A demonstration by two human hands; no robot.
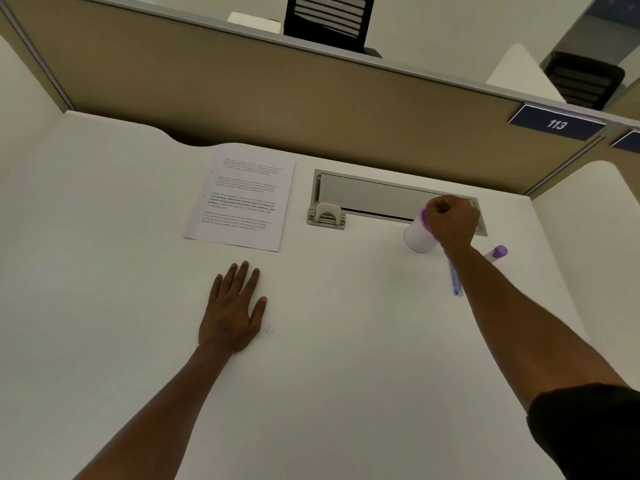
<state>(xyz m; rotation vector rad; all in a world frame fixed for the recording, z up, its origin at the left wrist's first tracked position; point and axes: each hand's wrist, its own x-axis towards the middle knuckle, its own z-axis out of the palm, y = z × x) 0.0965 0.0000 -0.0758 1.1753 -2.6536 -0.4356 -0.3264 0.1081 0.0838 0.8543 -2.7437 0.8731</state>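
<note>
My left hand [232, 308] lies flat on the white desk [346, 341], palm down with fingers straight, just below a printed sheet of paper [242, 200]. My right hand [452, 220] is curled into a fist over the right side of a white cup with a pink rim [417, 237], covering part of its opening. Whether the fist holds anything is hidden. Two blue pens [455, 280] show from under my right wrist, lying beside the forearm. A purple-capped marker [497, 252] lies on the other side of the forearm.
A grey cable hatch with a latch [363, 199] is set into the desk behind the cup. A tan partition [277, 98] bearing a blue "113" label [557, 123] closes off the back. A black chair [329, 19] stands beyond it.
</note>
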